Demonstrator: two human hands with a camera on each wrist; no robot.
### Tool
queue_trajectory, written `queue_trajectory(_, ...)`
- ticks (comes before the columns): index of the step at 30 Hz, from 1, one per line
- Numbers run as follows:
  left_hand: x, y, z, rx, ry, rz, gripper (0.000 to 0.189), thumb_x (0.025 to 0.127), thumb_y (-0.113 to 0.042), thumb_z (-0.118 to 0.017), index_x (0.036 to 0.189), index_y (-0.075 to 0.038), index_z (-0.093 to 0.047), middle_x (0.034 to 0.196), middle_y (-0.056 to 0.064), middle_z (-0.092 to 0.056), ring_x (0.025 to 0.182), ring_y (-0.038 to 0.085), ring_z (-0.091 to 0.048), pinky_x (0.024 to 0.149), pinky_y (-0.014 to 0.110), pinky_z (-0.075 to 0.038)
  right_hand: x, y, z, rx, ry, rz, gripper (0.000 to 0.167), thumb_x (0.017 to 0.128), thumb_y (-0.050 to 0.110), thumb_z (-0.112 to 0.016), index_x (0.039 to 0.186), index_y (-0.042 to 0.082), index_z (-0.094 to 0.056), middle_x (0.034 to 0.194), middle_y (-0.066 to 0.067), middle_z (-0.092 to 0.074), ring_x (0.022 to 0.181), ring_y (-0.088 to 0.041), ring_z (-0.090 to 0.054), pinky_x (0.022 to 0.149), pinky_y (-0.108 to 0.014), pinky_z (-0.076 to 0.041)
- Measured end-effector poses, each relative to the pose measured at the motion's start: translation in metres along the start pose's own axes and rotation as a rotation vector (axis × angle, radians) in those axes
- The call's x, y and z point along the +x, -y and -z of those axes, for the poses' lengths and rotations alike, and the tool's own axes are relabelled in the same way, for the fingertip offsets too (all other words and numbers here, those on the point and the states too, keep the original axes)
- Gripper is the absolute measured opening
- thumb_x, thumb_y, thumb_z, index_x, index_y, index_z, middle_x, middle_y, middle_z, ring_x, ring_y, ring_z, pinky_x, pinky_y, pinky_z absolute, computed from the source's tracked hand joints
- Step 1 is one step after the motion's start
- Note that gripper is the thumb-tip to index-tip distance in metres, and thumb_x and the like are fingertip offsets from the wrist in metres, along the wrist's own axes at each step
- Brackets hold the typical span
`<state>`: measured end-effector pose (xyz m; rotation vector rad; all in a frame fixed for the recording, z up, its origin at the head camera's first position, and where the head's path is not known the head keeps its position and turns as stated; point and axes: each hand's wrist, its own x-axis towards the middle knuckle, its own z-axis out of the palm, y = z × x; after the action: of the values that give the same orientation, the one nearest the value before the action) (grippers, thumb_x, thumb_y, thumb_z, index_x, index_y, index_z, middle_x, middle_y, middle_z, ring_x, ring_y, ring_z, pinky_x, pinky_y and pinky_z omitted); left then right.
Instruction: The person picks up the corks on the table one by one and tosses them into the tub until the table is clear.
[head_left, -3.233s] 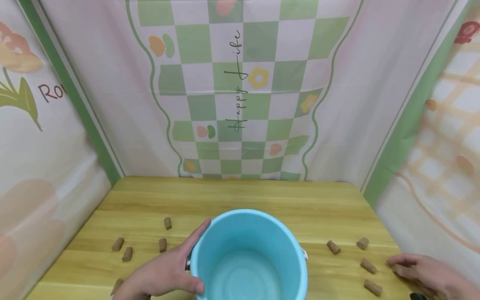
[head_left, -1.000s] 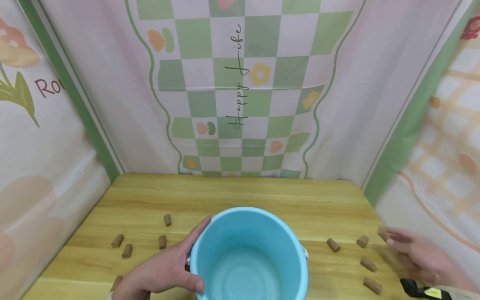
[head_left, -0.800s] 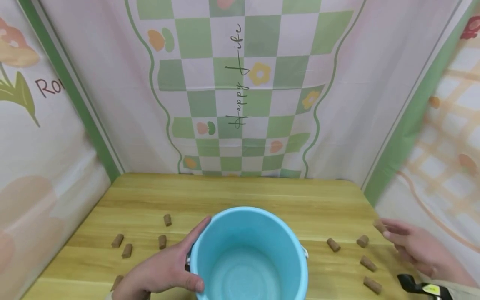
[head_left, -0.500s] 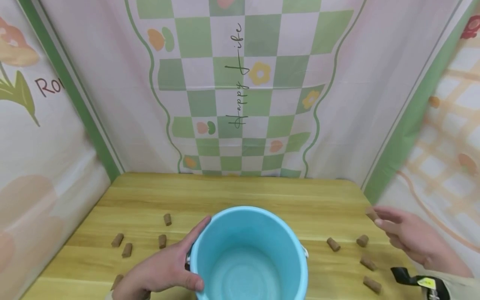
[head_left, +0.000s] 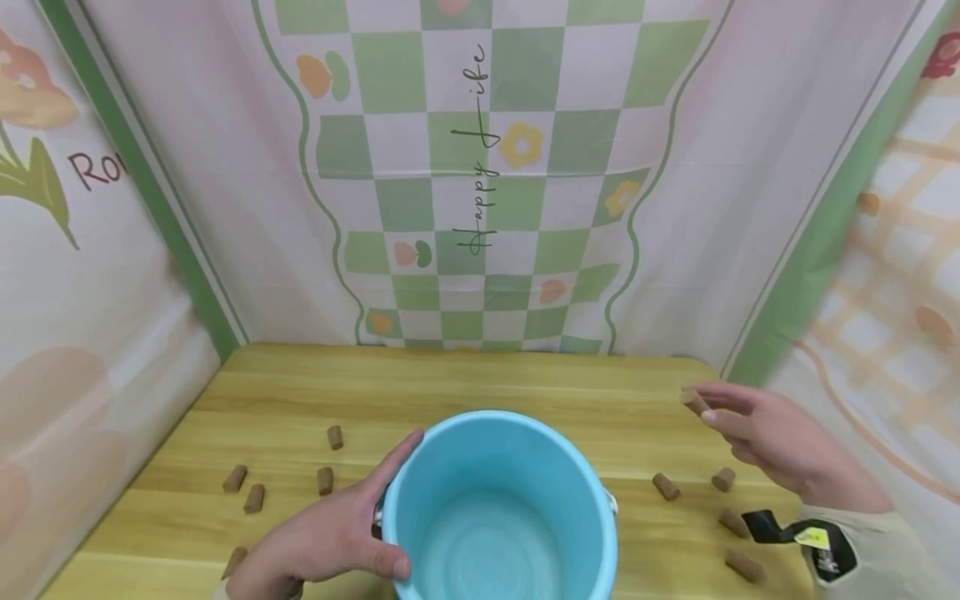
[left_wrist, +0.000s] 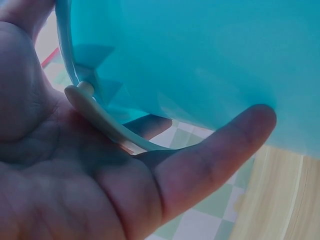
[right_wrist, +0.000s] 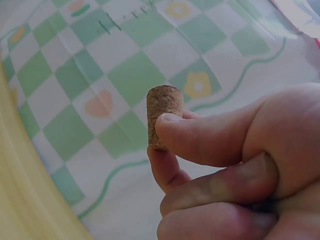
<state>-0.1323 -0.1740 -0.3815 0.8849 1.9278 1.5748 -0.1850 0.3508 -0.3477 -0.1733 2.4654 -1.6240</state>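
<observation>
A light-blue bucket (head_left: pixel 491 467) stands at the front middle of the table, its inside bare. My left hand (head_left: pixel 337 533) grips its left side, thumb over the rim and fingers spread along the outer wall; the left wrist view shows the pale handle (left_wrist: pixel 105 120) lying against the palm. Raised above the table's right side, my right hand (head_left: pixel 780 433) pinches a cork (right_wrist: pixel 162 112) between thumb and fingers. Below that hand lie several more corks, among them one cork (head_left: pixel 666 487) nearest the bucket and another cork (head_left: pixel 723 478) beside it.
Left of the bucket, several corks lie scattered, such as a cork (head_left: pixel 335 437) towards the back and a cork (head_left: pixel 235 478) further left. The wooden table (head_left: pixel 450 379) ends at a patterned curtain (head_left: pixel 517 250), with cloth walls on both sides. A black strap (head_left: pixel 795 533) hangs at the right wrist.
My right hand has picked up a cork from the table's right edge, lifted it and carried it left and away from me. The left hand and bucket have stayed put.
</observation>
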Motion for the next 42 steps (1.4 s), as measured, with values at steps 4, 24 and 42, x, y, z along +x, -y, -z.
queue_trajectory(4,0.000,0.000,0.000,0.010,-0.001,-0.008,0.112,0.086,-0.040,-0.079,0.159,-0.034,0.004,0.153,0.019,-0.029,0.128,0.040,-0.043,0.094,0.037,-0.049,0.004,0.014,-0.010,-0.030,0.015,-0.007,0.056,0.103,0.020,-0.058,0.150,-0.002,-0.037,0.135,-0.014,-0.055,0.049,-0.005,-0.032,0.046,-0.023,-0.038)
queue_trajectory(24,0.000,-0.001,0.000,0.002,0.004,0.004,0.111,0.086,-0.042,-0.079,0.159,-0.036,0.004,0.154,0.018,-0.028,0.127,0.040,-0.043,0.093,0.037,-0.049,0.019,0.081,-0.061,-0.024,0.109,0.074,0.045,0.099,0.019,-0.065,0.140,0.004,-0.056,0.130,-0.018,-0.056,0.048,-0.009,-0.028,0.046,-0.024,-0.034)
queue_trajectory(42,0.001,0.000,-0.001,-0.028,0.007,0.001,0.111,0.086,-0.041,-0.079,0.159,-0.036,0.004,0.153,0.019,-0.029,0.127,0.040,-0.043,0.093,0.038,-0.050,0.015,0.110,-0.097,-0.191,0.240,0.207,0.030,0.097,0.015,-0.066,0.128,0.013,-0.068,0.120,-0.012,-0.064,0.043,-0.008,-0.033,0.041,-0.023,-0.036)
